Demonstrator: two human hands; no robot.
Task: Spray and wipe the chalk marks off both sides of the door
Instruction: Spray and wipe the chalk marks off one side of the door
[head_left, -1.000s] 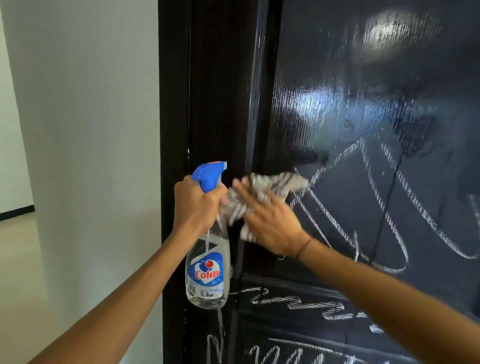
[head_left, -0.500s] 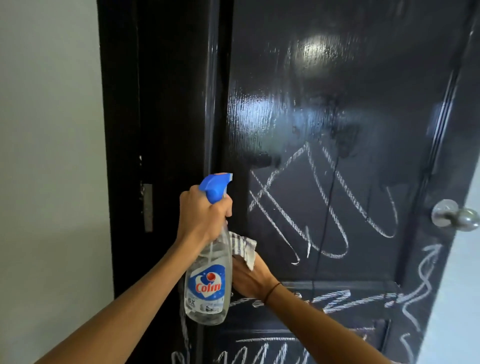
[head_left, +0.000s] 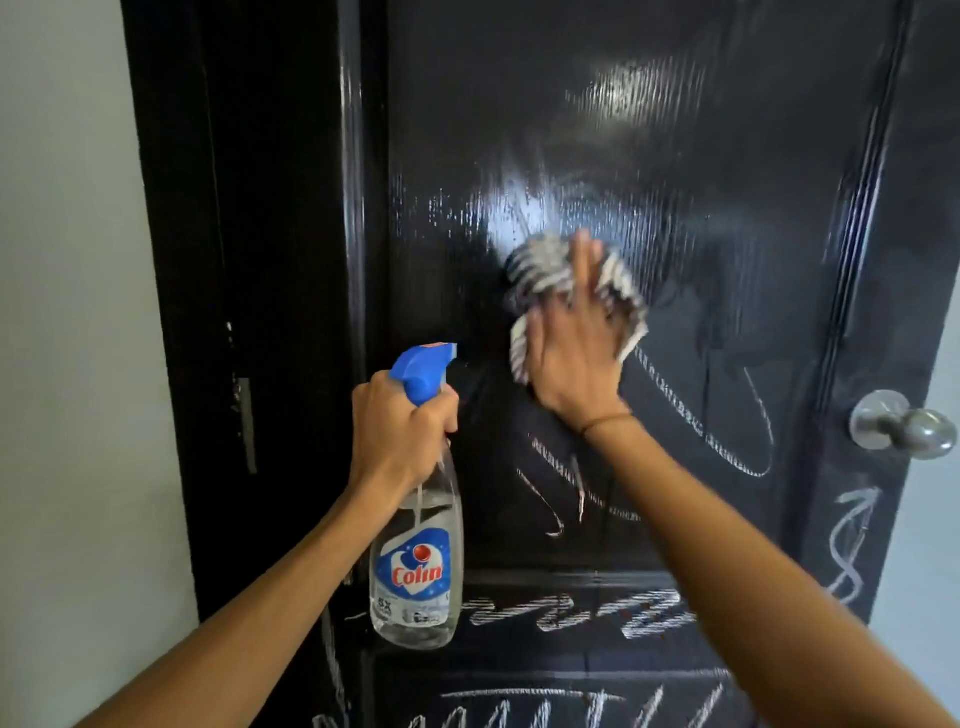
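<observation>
Door: the black glossy door (head_left: 675, 156) fills the view, its upper panel wet and shining, with a pale glare patch near the middle.
Chalk marks: white chalk marks (head_left: 696, 421) loop across the lower part of the upper panel; more scribbles run along the rail beneath and down the door's right edge below the knob.
Cloth: a striped cloth (head_left: 540, 270) is bunched flat against the upper panel, at the top edge of the chalked area.
Right hand: the right hand (head_left: 576, 358) lies over the cloth with fingers straight and spread, pressing it to the door; the arm reaches up from the lower right corner, a thin band at the wrist.
Left hand: the left hand (head_left: 400, 431) is curled round the neck of the spray bottle (head_left: 415, 566), holding it upright just before the door's left edge, blue nozzle toward the panel.
Knob: a metal knob (head_left: 904, 426) stands at the door's right edge.
Surround: the dark frame (head_left: 249, 260) is left of the door, with a pale wall (head_left: 67, 312) beyond.
</observation>
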